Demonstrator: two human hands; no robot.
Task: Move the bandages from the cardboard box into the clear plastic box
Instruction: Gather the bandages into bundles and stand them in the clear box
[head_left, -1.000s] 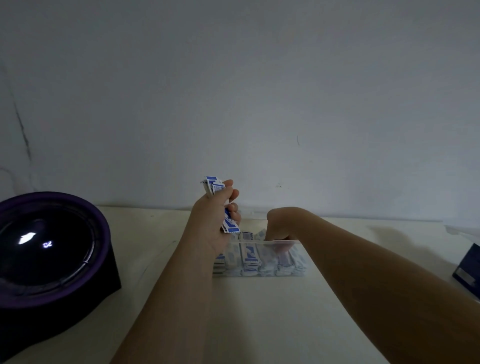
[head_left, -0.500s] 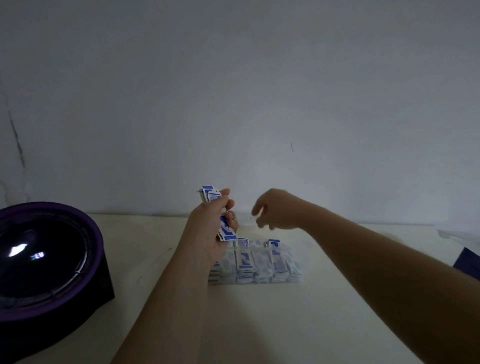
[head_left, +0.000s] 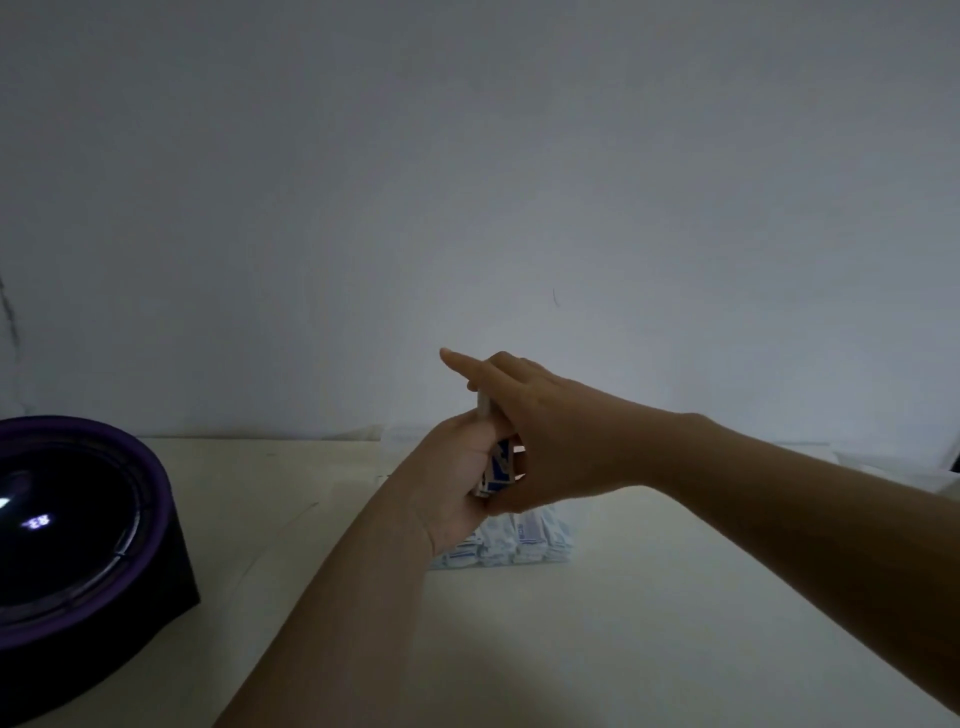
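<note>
Table (head_left: 649, 649): clear plastic box (head_left: 563, 555) holds bandages (head_left: 530, 535); left hand (head_left: 457, 467) grips stack (head_left: 500, 464).

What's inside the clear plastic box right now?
Wrapped bandages stand in rows inside the clear plastic box, seen through its front wall. The left hand and right hand cover its top and left end, so its fill there is hidden.

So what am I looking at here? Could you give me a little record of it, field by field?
Left hand: grips a stack of bandages, held upright
Right hand: laid over that stack, index finger straight; its grip is hidden
Clear plastic box: on the table, just below both hands, with bandages inside
Far left: dark round device with a purple rim
Lighting: dim
</note>
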